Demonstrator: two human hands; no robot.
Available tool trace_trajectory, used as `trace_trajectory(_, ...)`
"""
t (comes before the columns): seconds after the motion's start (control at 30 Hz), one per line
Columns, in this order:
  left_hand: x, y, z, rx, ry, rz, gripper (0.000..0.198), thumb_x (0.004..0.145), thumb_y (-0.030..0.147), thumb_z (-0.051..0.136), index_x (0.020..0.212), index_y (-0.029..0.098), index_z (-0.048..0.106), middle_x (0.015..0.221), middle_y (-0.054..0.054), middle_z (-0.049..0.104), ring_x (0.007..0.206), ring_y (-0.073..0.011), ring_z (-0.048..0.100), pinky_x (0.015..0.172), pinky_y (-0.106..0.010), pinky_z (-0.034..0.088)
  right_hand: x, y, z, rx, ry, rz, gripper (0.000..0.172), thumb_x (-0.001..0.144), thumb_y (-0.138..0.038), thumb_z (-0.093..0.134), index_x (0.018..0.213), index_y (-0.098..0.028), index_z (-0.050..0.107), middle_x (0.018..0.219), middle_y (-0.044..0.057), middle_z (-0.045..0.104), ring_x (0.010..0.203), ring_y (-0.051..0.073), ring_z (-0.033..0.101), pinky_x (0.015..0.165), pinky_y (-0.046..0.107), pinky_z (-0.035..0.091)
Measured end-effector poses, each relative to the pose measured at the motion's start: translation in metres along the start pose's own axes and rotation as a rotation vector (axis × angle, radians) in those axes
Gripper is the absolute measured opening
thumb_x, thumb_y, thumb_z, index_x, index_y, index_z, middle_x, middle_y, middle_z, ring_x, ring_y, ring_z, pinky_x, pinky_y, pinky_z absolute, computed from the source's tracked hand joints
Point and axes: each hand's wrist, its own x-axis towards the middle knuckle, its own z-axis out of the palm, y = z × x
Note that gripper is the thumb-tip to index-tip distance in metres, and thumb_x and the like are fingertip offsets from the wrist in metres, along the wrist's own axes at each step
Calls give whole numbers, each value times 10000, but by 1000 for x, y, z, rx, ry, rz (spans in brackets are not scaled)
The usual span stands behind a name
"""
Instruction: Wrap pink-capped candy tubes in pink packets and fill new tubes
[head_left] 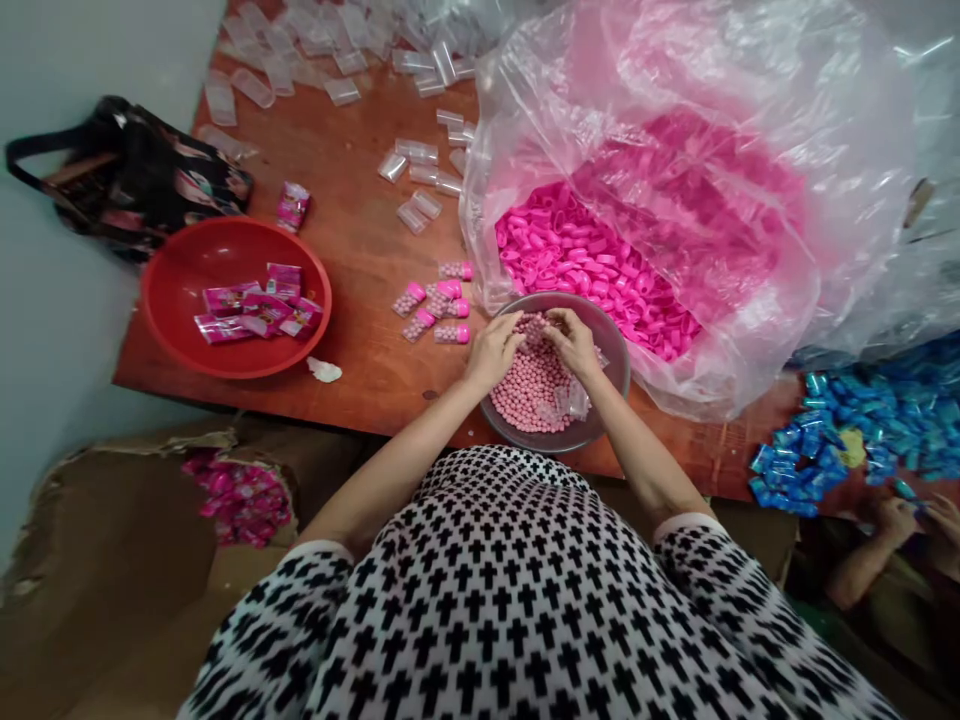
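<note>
— Where the 2 hands sit over that grey bowl (616, 350), are they open or closed?

— Half closed. The left hand (491, 350) and right hand (574, 342) are curled, fingers down among the pink balls (531, 400). Whether they grip anything, I can't tell.

— And the table (352, 250)?

— Orange-brown wood. Beside the bowl lie about 6 filled tubes (452, 333) with pink caps; farther off are empty clear tubes (420, 165) and a red bowl (176, 300) of pink packets (255, 312).

— What's around that?

— A big plastic bag (675, 100) of pink caps (592, 265) sits on the table, with blue packets (847, 430) on the right. A black bag (127, 180) sits by the grey wall (67, 300), torn cardboard (112, 540) lies below, and another person's hands (896, 525) show at lower right.
</note>
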Motion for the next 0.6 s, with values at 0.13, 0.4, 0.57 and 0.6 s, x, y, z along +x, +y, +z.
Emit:
trace_trajectory(0.13,-1,5,10,-204,-138,-85,383,850,326,558,1189,166,635,1212,-83,660,1115,-212,611,1014,-359,436,-27,-22,-18,350,-134,22,373,775,-438,648,1070,-233,550,976,25,629,792,162,608,724,321,556)
trace_trajectory(0.4,-3,11,5,-449,-364,-196,490,721,482,682,1059,128,710,1060,-106,717,965,-255,664,885,-387,514,-49,-42,-52,-66,-293,-306,229,846,-368,613,1008,-208,632,900,41,672,779,155,621,756,297,497)
trace_trajectory(0.57,-3,16,5,-362,-348,-167,437,724,487,678,1011,161,726,1072,-86,716,1001,-252,654,952,-392,482,-62,-29,-47,94,-238,-156,214,869,-387,574,949,-189,593,701,-12,641,606,122,615,605,235,477)
trace_trajectory(0.6,-3,15,6,-344,-324,-172,426,726,487,676,1007,171,726,1067,-82,718,1005,-250,651,961,-395,477,-65,-26,-46,117,-227,-122,219,868,-396,570,929,-186,590,691,-14,638,599,121,613,593,231,475)
